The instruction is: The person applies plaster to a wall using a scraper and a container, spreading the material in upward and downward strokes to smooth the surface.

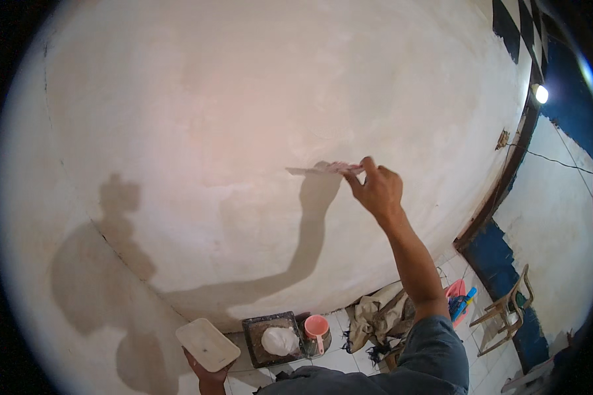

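My right hand (379, 189) reaches out with its fingers closed on the end of a thin, flat putty scraper (321, 169), smeared and pinkish along its top. The scraper's blade is held at the cream-coloured wall (244, 118); whether its edge touches the surface I cannot tell. Low on the left, my left hand (207, 376) grips an off-white rectangular board with rounded corners (208, 343) from beneath. Most of that hand's fingers are hidden under the board. A small dark speck marks its face.
On the tiled floor below stand a black tray (249, 337) with a white lump (280, 341) and a pink dipper (316, 325). Crumpled tan cloth (374, 316) lies by the wall. A plastic chair (507, 313) and a lit bulb (540, 94) are on the right.
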A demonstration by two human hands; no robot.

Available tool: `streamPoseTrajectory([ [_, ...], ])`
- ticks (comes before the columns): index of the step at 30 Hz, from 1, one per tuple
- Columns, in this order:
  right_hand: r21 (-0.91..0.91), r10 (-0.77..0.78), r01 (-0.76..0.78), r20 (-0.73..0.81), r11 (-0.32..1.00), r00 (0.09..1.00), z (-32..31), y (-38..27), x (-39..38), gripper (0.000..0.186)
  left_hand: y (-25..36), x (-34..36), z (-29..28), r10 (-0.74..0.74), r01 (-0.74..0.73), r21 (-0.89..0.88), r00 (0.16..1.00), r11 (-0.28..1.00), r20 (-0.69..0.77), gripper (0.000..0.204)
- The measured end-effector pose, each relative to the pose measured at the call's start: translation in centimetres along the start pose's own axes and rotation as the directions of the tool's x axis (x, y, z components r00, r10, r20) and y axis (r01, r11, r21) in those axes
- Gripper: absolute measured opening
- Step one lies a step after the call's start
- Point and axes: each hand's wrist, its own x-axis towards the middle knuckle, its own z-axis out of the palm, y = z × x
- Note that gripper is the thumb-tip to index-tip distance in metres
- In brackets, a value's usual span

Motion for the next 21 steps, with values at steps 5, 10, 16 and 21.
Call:
streamPoseTrajectory([
  [5, -0.013, -0.071, 0.070, -0.127, 0.997, 0.989, 1.0, -1.4, 3.5, 0.036, -0.4, -0.2, 0.2, 0.113, -0.110, 0.038, 0.989, 0.993, -0.091, 0.061],
  [10, -0.195, 0.000, -0.070, -0.338, 0.978, 0.941, -1.8, 0.4, 14.5, 0.032, -0.2, 1.0, -2.1, -0.051, 0.029, -0.146, 0.987, 0.989, -0.150, 0.061],
  [16, 0.403, 0.487, -0.353, -0.303, 0.844, 0.819, -10.2, 2.7, 20.2, 0.056, -1.3, 0.0, 0.8, 0.346, -0.289, 0.505, 0.938, 0.813, -0.021, 0.066],
  [21, 0.145, -0.037, 0.063, -0.178, 0.987, 0.983, -5.4, 2.6, 12.8, 0.031, -1.7, 0.8, -3.3, 0.082, -0.080, 0.019, 0.993, 0.997, -0.081, 0.067],
])
